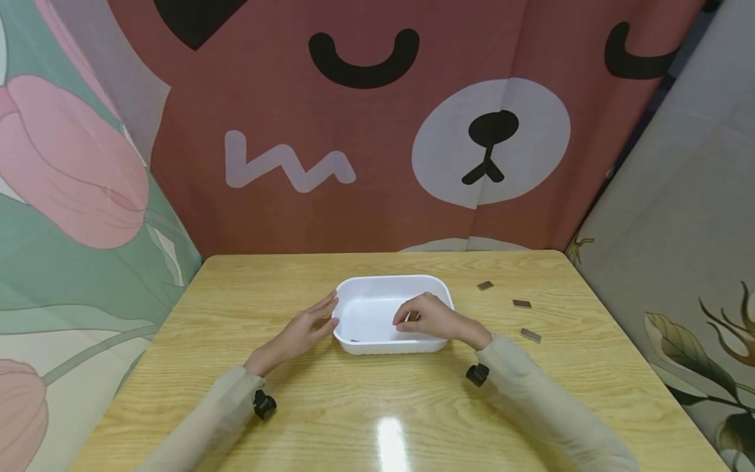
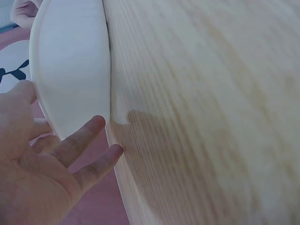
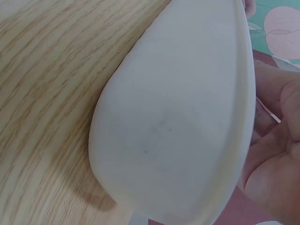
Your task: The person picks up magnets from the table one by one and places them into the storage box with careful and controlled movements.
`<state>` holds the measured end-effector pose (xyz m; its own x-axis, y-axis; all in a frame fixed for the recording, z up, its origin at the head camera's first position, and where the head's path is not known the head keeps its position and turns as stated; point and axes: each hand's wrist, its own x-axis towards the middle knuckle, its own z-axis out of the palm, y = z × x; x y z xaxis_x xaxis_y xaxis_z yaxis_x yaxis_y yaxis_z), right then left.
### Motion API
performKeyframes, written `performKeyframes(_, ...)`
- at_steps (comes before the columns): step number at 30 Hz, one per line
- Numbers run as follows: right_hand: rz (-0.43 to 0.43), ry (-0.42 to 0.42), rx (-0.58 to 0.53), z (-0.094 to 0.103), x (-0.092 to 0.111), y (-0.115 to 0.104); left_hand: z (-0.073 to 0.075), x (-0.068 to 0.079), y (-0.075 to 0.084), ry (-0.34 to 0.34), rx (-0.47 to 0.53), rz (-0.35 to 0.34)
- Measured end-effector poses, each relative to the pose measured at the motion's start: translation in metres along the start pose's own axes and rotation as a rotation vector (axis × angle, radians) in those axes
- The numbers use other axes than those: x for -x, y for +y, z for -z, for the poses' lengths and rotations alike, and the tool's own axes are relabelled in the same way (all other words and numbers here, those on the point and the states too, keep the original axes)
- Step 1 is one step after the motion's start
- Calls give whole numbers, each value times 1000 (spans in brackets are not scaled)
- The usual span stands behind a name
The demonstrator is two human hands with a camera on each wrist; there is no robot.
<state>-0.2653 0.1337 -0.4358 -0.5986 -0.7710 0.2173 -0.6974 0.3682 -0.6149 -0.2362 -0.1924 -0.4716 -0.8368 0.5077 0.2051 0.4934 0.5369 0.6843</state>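
Observation:
A white plastic tub (image 1: 366, 280) stands on the wooden table. My left hand (image 1: 302, 333) is at its left end, fingers spread and fairly straight; the left wrist view shows the fingertips (image 2: 97, 122) against the outer wall. My right hand (image 1: 433, 316) reaches over the right rim into the tub, with fingers bent down and thumb tip near the index. It pinches a small flat rectangular piece, mostly hidden by the fingers; its thin edge (image 3: 268, 110) shows in the right wrist view. A small dark sliver (image 1: 355, 340) shows inside, by the tub's front wall.
Three small dark rectangular pieces lie apart on the table right of the tub: one at the back (image 1: 485, 286), one in the middle (image 1: 522, 303), one nearer (image 1: 531, 335). Patterned cloths (image 1: 283, 216) hang behind and on both sides of the table (image 1: 330, 419).

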Motion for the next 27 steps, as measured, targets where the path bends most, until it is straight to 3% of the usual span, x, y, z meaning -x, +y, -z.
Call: performKeyframes(27, 33, 22, 7, 10, 9, -4, -1, 0, -2, -3, -10, 7)
